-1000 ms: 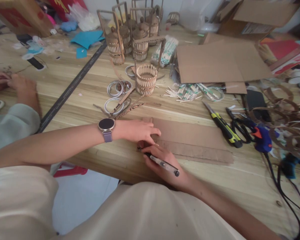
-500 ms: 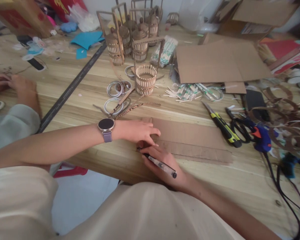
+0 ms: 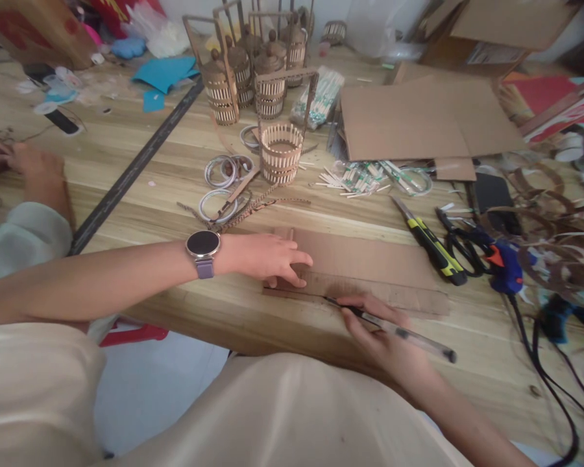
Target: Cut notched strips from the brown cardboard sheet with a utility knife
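Note:
My left hand [image 3: 275, 258], with a watch [image 3: 203, 244] on its wrist, lies spread on the left end of a flat cardboard piece [image 3: 370, 256]. A strip with a dark edge line runs along the near side of that cardboard. My right hand [image 3: 377, 331] grips a pen [image 3: 409, 335] with a clear barrel. The pen's tip is at the cardboard's near edge, right of my left fingers. I cannot tell whether the tip touches.
Beyond my hands stands a small stick basket [image 3: 281, 155], with tape rolls [image 3: 218, 204] beside it. To the right lie a utility knife [image 3: 433, 246], scissors [image 3: 462, 250] and a blue glue gun [image 3: 509, 269]. Another person's hands [image 3: 34, 168] are at the left.
My right hand has slid to the right along the cardboard's near edge with the pen, away from my left fingers. My left hand stays on the cardboard.

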`<move>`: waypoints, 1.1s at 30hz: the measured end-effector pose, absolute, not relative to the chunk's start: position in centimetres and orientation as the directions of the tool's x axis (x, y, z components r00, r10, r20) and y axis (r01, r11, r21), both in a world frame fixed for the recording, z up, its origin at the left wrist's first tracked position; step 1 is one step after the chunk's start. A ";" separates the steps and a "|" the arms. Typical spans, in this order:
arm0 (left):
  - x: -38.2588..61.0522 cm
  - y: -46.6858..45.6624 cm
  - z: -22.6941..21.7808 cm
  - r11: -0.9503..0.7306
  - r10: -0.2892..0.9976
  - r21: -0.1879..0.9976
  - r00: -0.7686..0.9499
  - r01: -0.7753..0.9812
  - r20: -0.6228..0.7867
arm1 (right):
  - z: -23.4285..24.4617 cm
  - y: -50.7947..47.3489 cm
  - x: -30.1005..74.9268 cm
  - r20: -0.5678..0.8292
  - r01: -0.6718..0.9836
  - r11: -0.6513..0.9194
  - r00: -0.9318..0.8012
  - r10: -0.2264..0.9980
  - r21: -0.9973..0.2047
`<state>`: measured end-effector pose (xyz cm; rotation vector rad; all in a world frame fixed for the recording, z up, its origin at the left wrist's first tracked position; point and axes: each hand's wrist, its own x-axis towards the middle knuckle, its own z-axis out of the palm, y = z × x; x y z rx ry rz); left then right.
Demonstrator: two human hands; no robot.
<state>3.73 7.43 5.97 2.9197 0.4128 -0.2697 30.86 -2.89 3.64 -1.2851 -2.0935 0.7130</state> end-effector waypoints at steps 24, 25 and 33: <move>3.9 7.3 6.4 -0.950 0.244 0.135 0.938 0.282 -0.248 | 2.9 -1.8 23.6 0.084 0.337 0.364 -0.624 0.777 -0.868; 3.9 7.3 6.4 -0.955 0.236 0.117 0.937 0.272 -0.256 | 3.0 -1.8 23.5 0.076 0.340 0.360 -0.627 0.776 -0.869; 4.0 7.2 6.5 -0.964 0.225 0.069 0.929 0.256 -0.294 | 2.9 -1.8 25.1 0.164 0.349 0.419 -0.572 0.804 -0.838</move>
